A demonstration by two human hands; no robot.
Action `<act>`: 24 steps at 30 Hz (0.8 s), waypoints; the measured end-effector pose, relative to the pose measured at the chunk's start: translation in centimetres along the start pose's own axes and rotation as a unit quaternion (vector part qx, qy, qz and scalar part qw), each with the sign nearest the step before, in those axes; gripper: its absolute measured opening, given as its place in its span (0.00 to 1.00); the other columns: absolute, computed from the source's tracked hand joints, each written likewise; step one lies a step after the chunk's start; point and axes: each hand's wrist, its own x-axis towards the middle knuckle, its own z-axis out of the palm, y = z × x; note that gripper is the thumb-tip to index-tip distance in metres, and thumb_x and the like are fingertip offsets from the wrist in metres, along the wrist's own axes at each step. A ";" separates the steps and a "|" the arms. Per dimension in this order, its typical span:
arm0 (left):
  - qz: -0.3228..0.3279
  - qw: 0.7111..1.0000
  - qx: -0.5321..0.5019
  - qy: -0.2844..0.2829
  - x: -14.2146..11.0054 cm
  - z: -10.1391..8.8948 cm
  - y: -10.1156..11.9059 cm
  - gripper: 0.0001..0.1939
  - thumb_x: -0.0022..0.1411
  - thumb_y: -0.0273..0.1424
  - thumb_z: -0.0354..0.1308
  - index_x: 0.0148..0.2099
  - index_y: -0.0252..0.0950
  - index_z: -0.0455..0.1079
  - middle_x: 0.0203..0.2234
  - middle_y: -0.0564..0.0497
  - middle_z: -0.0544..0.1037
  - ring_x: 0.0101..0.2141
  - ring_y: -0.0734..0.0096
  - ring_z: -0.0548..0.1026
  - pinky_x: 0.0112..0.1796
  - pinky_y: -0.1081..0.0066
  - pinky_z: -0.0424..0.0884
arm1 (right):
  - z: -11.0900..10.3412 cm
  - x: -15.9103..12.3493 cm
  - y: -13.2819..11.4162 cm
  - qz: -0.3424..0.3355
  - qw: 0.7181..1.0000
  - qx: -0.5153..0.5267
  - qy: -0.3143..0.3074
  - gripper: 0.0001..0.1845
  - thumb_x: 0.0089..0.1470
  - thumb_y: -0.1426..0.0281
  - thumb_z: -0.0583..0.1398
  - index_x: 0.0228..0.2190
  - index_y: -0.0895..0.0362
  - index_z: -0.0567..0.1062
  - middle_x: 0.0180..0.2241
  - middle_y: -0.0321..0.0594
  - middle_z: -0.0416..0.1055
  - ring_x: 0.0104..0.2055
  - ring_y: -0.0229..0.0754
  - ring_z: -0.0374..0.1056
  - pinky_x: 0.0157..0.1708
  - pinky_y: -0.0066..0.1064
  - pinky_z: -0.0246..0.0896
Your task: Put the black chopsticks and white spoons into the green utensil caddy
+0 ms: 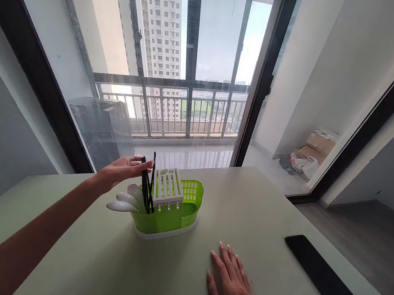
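Note:
At the table's middle stands a green plastic cutlery holder point(164, 221) with a white base and a white slotted rack point(167, 186) on top. My left hand point(123, 170) is at its left side, the fingers closed around the upper ends of several black chopsticks point(145, 188). Their lower ends stand inside the holder's left compartment. One thin chopstick leans apart to the right of the hand. White spoons point(125, 202) lean out of the same end, below my left wrist. My right hand point(232, 288) lies flat on the table, fingers stretched out, holding nothing.
A black flat slab point(324, 275), perhaps a phone or case, lies on the right of the pale table point(243, 206). Beyond the far edge is a dark-framed glass door point(259, 87). A cardboard box and bags point(312, 155) sit on the floor outside.

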 end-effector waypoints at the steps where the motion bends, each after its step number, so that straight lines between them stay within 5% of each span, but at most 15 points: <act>1: 0.002 0.999 -0.010 -0.041 0.3 0.1 0.1 0.36 0.44 0.49 0.78 0.49 0.32 0.78 0.48 0.36 0.84 0.52 0.46 0.80 0.59 0.54 0.72 | 0.0 0.0 0.0 0.000 1.000 0.000 0.000 0.26 0.70 0.60 0.54 0.64 0.50 0.70 0.72 0.41 0.56 0.73 0.56 0.54 0.65 0.56 0.63; 4: -0.001 0.996 -0.010 -0.088 0.6 0.7 0.3 0.32 0.45 0.49 0.78 0.48 0.34 0.80 0.48 0.41 0.85 0.51 0.50 0.81 0.60 0.56 0.72 | -0.1 0.0 -0.1 0.002 1.000 0.004 -0.004 0.26 0.70 0.60 0.53 0.64 0.51 0.70 0.72 0.42 0.56 0.73 0.56 0.54 0.66 0.57 0.62; 17: 0.032 0.998 -0.048 0.006 2.1 1.1 -0.9 0.33 0.41 0.49 0.80 0.44 0.33 0.81 0.40 0.41 0.87 0.44 0.51 0.84 0.52 0.55 0.80 | -0.8 0.2 -0.3 0.010 1.000 0.021 -0.016 0.24 0.69 0.62 0.53 0.63 0.50 0.72 0.71 0.40 0.57 0.73 0.54 0.54 0.67 0.55 0.61; 24: 0.032 0.992 -0.093 0.084 2.3 -1.0 -0.5 0.24 0.52 0.42 0.77 0.44 0.30 0.80 0.40 0.41 0.86 0.45 0.53 0.84 0.53 0.57 0.80 | -0.7 0.1 -0.3 0.011 1.000 0.021 -0.017 0.25 0.70 0.61 0.53 0.63 0.50 0.72 0.71 0.40 0.57 0.72 0.54 0.55 0.67 0.55 0.61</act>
